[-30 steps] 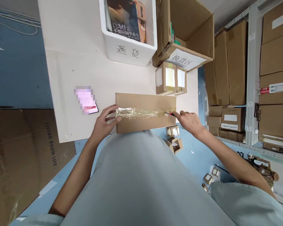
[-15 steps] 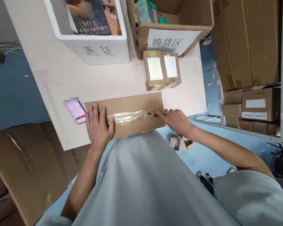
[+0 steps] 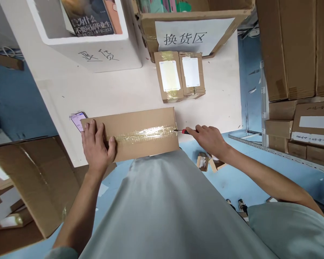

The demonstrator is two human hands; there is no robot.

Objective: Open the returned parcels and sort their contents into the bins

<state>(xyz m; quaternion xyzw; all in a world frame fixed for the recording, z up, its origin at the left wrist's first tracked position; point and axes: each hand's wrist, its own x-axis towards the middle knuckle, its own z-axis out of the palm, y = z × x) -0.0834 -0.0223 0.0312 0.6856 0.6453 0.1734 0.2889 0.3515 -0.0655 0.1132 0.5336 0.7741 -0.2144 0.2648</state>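
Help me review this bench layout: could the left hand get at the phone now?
Likely yes: the phone lies close to the left hand, its far end exposed, though the carton hides part.

On that flat white table (image 3: 218,111), a long brown cardboard box (image 3: 137,124) lies before two blocky brown cardboard cartons (image 3: 170,76).

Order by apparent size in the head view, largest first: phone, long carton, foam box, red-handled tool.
Foam box, cut off by the frame
Long carton
Phone, partly hidden
Red-handled tool, partly in the right hand
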